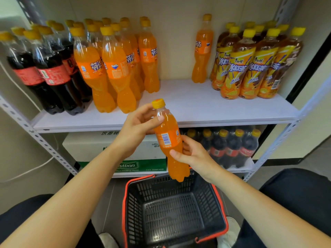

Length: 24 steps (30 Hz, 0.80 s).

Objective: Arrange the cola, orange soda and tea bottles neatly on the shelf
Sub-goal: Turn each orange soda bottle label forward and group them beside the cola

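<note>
An orange soda bottle [167, 138] is held in front of the shelf edge, tilted slightly, above the basket. My left hand [138, 127] grips its neck and shoulder. My right hand [189, 154] grips its lower body. On the white shelf [188, 106] stand several cola bottles [48, 72] at the left, several orange soda bottles [111, 67] beside them, and several tea bottles [250, 65] at the right. One lone orange soda bottle [202, 51] stands at the back, right beside the tea bottles.
A black basket with red trim [220, 208] sits on the floor below my hands, with nothing in it. The lower shelf holds a drinking-water carton [89, 145] and a pack of cola bottles [231, 147]. Grey metal posts [279, 140] frame the shelf.
</note>
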Available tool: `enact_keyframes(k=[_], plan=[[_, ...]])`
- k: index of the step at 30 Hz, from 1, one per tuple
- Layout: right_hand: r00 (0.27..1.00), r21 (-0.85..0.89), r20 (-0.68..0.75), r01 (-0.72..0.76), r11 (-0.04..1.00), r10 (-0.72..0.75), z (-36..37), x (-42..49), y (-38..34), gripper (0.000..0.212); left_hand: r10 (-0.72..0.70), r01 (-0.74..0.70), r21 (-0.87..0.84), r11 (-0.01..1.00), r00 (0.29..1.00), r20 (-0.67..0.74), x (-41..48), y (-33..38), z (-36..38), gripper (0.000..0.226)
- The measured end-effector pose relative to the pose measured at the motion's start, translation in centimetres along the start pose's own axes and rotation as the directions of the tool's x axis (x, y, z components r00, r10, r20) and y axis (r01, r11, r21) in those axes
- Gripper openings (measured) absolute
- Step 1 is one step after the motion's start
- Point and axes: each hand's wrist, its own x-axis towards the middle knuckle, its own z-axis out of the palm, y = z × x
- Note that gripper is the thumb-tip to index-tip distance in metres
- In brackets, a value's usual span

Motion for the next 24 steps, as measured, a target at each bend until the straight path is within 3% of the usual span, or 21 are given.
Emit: enact_keyframes(k=[3,7,13,20,24], plan=[[0.999,-0.016,-0.019,0.028,0.999,-0.028,0.0,0.1,-0.1,0.047,0.022,-0.022,0.024,0.999,1.0,0.021,-0.4,-0.2,0.0,0.038],[0.971,-0.138,-0.164,0.151,0.979,-0.173,0.3,0.2,-0.2,0.067,0.065,-0.07,0.106,0.992,0.997,0.051,-0.8,-1.0,0.7,0.04],[0.927,-0.282,-0.245,0.212,0.936,-0.284,0.3,0.0,0.0,0.074,0.041,-0.053,0.075,0.996,0.986,0.159,-0.9,-1.0,0.2,0.039],[0.91,-0.467,-0.267,0.166,0.869,-0.317,-0.1,-0.3,0.7,0.077,0.165,-0.239,0.394,0.888,0.963,0.213,-1.3,0.1,-0.6,0.034],[0.901,-0.507,-0.275,0.159,0.847,-0.334,-0.2,-0.4,0.8,0.079,0.206,-0.268,0.44,0.857,0.961,0.184,-1.6,0.2,-0.6,0.027]])
